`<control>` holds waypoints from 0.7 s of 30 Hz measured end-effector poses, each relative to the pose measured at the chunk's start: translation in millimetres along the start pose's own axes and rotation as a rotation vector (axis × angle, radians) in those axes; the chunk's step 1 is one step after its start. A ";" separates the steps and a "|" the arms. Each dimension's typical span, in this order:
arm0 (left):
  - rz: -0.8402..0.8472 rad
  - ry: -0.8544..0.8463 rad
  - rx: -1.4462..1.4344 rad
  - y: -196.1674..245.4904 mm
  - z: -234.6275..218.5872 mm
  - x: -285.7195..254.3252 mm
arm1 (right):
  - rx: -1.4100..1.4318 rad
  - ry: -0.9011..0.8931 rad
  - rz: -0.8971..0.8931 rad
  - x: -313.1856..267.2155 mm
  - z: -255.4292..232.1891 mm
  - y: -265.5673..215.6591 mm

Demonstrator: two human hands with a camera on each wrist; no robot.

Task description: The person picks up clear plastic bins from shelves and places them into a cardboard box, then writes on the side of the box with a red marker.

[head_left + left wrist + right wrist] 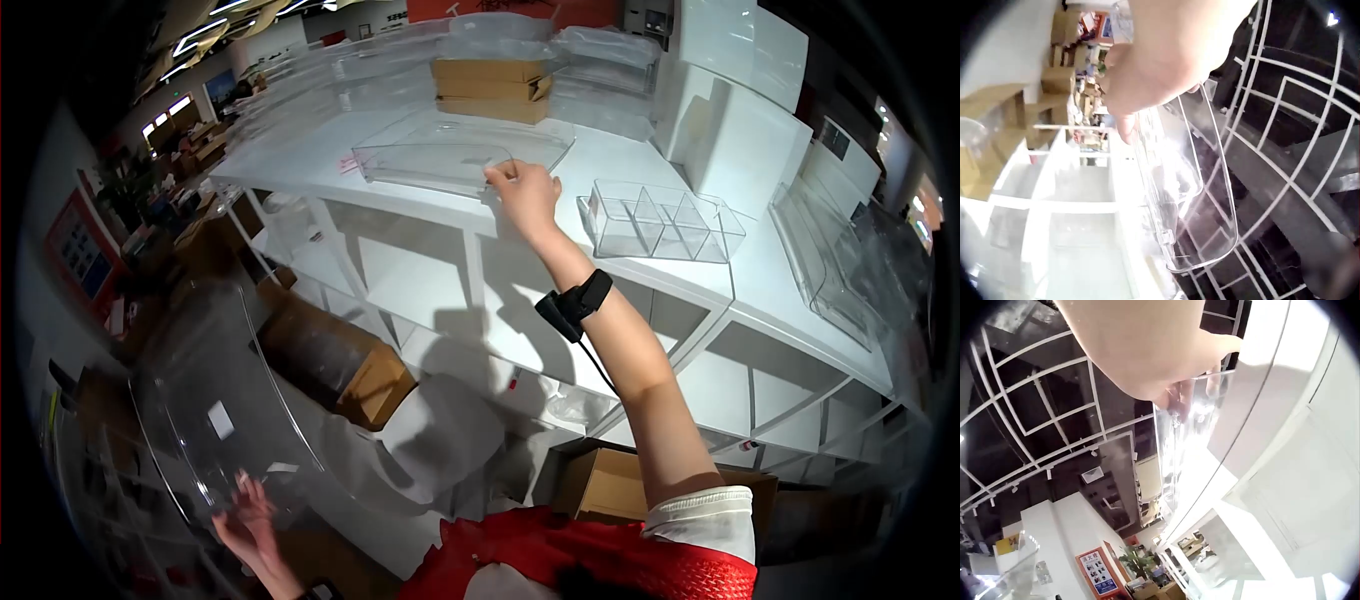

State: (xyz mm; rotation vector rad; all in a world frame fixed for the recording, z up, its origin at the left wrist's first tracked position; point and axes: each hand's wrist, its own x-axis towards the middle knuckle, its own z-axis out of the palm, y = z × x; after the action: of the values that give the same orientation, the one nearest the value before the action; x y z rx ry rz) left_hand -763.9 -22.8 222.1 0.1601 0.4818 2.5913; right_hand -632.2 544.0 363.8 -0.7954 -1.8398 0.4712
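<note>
Here the right hand [524,192] reaches out to a clear plastic tray [440,160] lying at the front edge of the white surface [640,160]; its fingers [500,172] curl over the tray's near rim in a pinch, and the right wrist view shows the same grip on the clear edge [1179,400]. The left hand [245,515], low and near the body, grips the bottom rim of a second, large clear bin [215,400] held well off the surface.

Risks, as judged:
- The tray sits right at the front edge; a one-sided pull could tip it off.
- The divided clear box [660,222] lies just beside the right forearm; a sideways swing could knock it.
- The bin is held by one rim only; smooth plastic could slip or twist from the hand.
</note>
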 end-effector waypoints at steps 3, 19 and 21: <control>0.009 -0.040 -0.036 -42.9 90.8 70.1 | -0.058 0.027 -0.062 13.2 10.7 24.7; -0.447 -0.317 0.543 -251.1 398.2 310.2 | -0.060 -0.308 -0.474 -79.1 -100.3 -12.3; -0.462 -0.368 0.661 -272.7 409.9 321.2 | -0.155 -0.314 -0.453 -84.8 -138.3 -10.0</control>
State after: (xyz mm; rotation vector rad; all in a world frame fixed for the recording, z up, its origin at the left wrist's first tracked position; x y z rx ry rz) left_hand -838.8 483.2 511.7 0.6485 1.0700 1.8219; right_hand -486.9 471.1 368.5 -0.3940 -2.2911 0.1669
